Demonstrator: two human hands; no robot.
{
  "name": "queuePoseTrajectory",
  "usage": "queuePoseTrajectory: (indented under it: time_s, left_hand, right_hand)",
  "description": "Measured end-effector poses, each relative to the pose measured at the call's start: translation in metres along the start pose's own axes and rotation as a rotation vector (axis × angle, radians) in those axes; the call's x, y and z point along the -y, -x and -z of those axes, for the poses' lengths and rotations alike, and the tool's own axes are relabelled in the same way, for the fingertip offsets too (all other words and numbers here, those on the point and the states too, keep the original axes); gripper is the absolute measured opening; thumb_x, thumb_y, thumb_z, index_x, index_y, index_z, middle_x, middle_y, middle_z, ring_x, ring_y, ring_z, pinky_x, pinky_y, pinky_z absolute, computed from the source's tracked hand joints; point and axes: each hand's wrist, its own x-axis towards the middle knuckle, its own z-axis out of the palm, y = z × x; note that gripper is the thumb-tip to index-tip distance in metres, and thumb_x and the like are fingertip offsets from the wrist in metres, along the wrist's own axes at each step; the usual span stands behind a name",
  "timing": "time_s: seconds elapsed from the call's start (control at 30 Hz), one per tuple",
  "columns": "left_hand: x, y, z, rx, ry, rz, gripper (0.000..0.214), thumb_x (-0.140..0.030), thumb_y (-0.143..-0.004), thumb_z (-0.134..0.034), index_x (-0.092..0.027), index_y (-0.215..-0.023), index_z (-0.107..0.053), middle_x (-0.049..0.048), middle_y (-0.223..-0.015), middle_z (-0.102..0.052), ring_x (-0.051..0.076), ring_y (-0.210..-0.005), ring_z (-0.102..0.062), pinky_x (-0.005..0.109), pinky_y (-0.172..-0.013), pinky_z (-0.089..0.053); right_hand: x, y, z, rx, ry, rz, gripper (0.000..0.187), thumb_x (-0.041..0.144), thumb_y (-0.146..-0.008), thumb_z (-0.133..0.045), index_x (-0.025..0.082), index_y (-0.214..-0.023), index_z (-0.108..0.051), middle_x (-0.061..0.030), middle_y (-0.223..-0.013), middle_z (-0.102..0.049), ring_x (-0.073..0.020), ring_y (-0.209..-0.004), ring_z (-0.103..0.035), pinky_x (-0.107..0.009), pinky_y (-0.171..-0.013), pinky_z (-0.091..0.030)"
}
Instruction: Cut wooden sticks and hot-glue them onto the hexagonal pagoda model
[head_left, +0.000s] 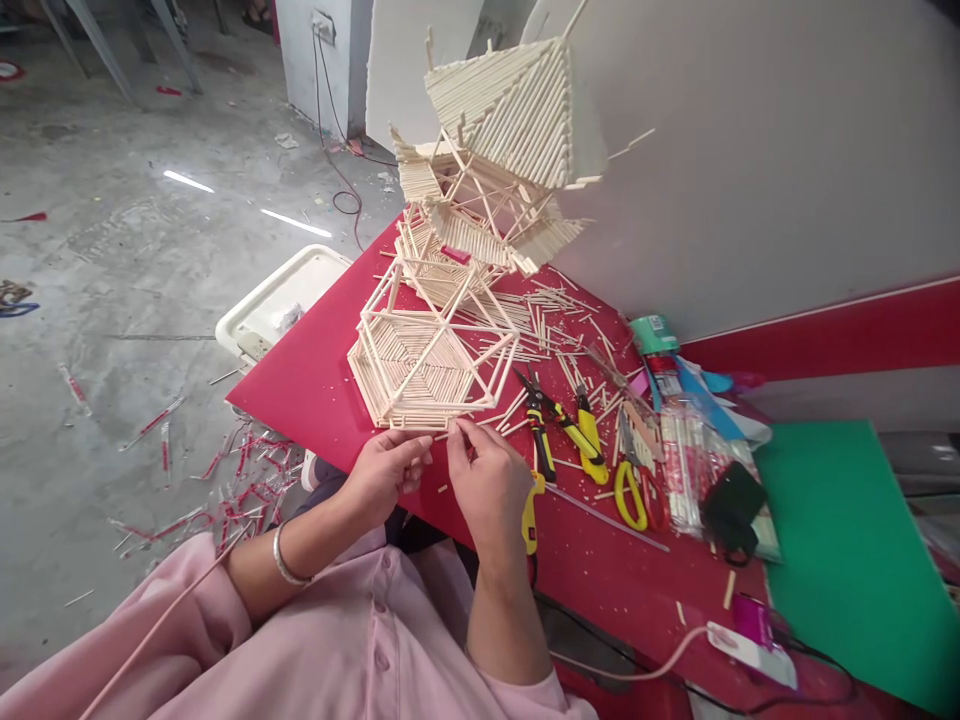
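By stick frame [412, 368] | left hand [386, 472], right hand [489, 482]: fingertips pinched, contents unclear | can [664, 370]: print blurred

Craft workshop, concrete floor [135, 250] strewn with wrappers [251, 465], pliers [538, 425], scissors [631, 490], loose sticks [559, 315] on red table [300, 385]

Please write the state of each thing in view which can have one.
Left hand: fingers bent, grip unclear
Right hand: fingers bent, grip unclear
Stick frame: open-sided, without roof
Tall stick model: partly roofed
Loose sticks: scattered
Pliers: handles spread
Scissors: lying; opening unclear
Wall plug: plugged in
Floor wrappers: scattered
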Motion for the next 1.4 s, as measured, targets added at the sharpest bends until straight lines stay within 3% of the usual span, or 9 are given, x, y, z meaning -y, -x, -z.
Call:
queuePoseTrajectory:
  time_s: [0.87, 1.1, 1.4]
  left_hand:
    - [0.0037, -0.0058, -0.0022, 0.042, -0.013, -0.062, 0.039, -0.04, -0.056, -0.089, -0.013, -0.064, -0.062, -0.0018, -0.056, -0.053, 0.004, -0.043, -0.039, 0.02, -0.04, -0.024]
    - [0.0024, -0.0048, -0.0031, 0.053, -0.004, -0.061, 0.039, -0.04, -0.056, -0.089, -0.012, -0.071, -0.066, -0.0014, -0.058, -0.055, 0.005, -0.044, -0.039, 0.02, -0.041, -0.023]
    - [0.001, -0.0037, -0.0043, 0.056, -0.005, -0.065, 0.037, -0.038, -0.057, -0.089, -0.013, -0.067, -0.063, -0.0021, -0.056, -0.053, 0.004, -0.044, -0.039, 0.021, -0.041, -0.022]
  right_hand:
    - [0.0051, -0.0057, -0.0039, 0.036, 0.029, -0.03, 0.02, 0.026, -0.093, -0.058, 0.021, -0.09, -0.077, -0.0047, -0.084, -0.077, -0.0178, -0.071, -0.068, -0.027, -0.062, -0.037]
    - [0.0051, -0.0055, -0.0039, 0.038, 0.008, -0.044, 0.02, 0.027, -0.093, -0.058, 0.021, -0.09, -0.077, -0.0051, -0.087, -0.078, -0.0177, -0.072, -0.068, -0.027, -0.063, -0.038]
    - [0.0036, -0.0053, -0.0042, 0.029, -0.024, -0.032, 0.021, 0.026, -0.092, -0.056, 0.021, -0.091, -0.077, -0.0057, -0.086, -0.078, -0.0179, -0.073, -0.069, -0.027, -0.064, -0.042]
